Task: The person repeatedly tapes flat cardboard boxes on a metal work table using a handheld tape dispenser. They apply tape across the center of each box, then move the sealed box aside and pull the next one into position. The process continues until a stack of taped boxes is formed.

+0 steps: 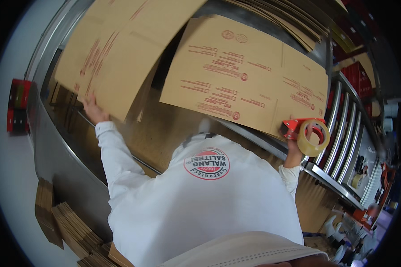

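My left hand (95,109) is at the near edge of a large flat cardboard sheet (120,50), its fingers against the underside or edge; the sheet is blurred and lies tilted at the upper left. My right hand (293,147) holds a red tape dispenser (290,128) carrying a roll of clear packing tape (302,142), beside the near right corner of a second flattened cardboard box (264,86). That box has red print and lies across the middle. Some fingers of my right hand are hidden behind the dispenser and the roll.
A roller conveyor (345,133) with metal rollers stands at the right. More flattened cardboard (287,20) is stacked at the top. Folded cardboard bundles (80,227) stand at the lower left, beside a metal panel (77,180). Red crates (357,78) are at the upper right; people are far off at the lower right.
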`<state>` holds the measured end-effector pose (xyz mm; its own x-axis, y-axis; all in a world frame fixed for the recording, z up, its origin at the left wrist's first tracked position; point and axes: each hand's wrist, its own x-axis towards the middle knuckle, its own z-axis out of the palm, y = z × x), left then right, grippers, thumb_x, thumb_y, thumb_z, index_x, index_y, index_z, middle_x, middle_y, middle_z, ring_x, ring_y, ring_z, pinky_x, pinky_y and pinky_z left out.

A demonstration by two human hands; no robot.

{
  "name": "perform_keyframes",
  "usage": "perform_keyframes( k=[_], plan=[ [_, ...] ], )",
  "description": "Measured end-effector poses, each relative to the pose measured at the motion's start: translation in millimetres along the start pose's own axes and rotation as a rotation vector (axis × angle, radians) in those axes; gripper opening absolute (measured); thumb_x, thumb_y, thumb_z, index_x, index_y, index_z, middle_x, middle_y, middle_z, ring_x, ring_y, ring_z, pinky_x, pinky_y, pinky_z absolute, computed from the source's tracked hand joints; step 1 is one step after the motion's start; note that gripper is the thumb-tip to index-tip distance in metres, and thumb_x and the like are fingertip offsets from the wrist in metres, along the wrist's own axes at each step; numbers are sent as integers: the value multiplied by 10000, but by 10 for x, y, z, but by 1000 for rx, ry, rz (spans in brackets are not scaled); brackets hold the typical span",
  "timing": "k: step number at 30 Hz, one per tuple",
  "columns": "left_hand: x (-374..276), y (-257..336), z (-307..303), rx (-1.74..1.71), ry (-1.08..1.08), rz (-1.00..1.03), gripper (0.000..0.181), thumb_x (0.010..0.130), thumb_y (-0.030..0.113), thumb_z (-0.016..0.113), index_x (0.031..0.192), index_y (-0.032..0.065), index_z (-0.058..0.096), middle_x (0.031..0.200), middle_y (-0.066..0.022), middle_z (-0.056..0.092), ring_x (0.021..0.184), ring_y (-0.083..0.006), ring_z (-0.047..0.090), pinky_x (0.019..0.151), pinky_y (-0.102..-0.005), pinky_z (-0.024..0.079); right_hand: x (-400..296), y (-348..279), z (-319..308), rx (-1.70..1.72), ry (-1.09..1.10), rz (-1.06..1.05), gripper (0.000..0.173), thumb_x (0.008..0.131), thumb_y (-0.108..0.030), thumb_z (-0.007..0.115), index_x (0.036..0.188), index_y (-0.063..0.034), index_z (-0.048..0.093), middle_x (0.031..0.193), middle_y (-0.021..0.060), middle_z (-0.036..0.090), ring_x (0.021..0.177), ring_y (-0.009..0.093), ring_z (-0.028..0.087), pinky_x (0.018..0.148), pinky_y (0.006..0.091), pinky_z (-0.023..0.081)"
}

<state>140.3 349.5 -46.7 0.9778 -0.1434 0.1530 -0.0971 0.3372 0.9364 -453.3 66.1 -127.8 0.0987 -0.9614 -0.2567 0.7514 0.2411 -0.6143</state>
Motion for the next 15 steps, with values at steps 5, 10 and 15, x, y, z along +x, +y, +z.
perform_keyframes(
  k=[5, 10, 15],
  plan=[
    [480, -515, -1260, 338, 148, -155, 490, 897, 85, 604, 1368, 71, 468, 1238, -142, 573, 1000, -285, 620, 814, -423, 550, 1, 362, -8, 53, -18, 98, 405, 868, -333, 671, 1160, -80, 548, 1107, 53, 627, 970, 225, 621, 885, 425, 499],
    [140, -305, 96, 1801, 294, 31, 703, 850, 403, 670, 1351, -30, 436, 1350, -225, 470, 1285, -342, 418, 1027, -490, 374, -35, 183, 443, 156, 36, -102, 490, 874, -440, 653, 1190, -83, 538, 1147, 80, 607, 989, 258, 595, 897, 418, 466],
    [-515, -401, 2130, 847, -760, 531, 748, 826, 415, 676, 1377, -10, 401, 1394, -248, 418, 1342, -386, 323, 1094, -512, 258, 740, -511, 616, -578, 86, -590, 292, 884, -213, 684, 1093, -46, 568, 1023, 73, 602, 958, 209, 575, 845, 331, 456]
  ],
)
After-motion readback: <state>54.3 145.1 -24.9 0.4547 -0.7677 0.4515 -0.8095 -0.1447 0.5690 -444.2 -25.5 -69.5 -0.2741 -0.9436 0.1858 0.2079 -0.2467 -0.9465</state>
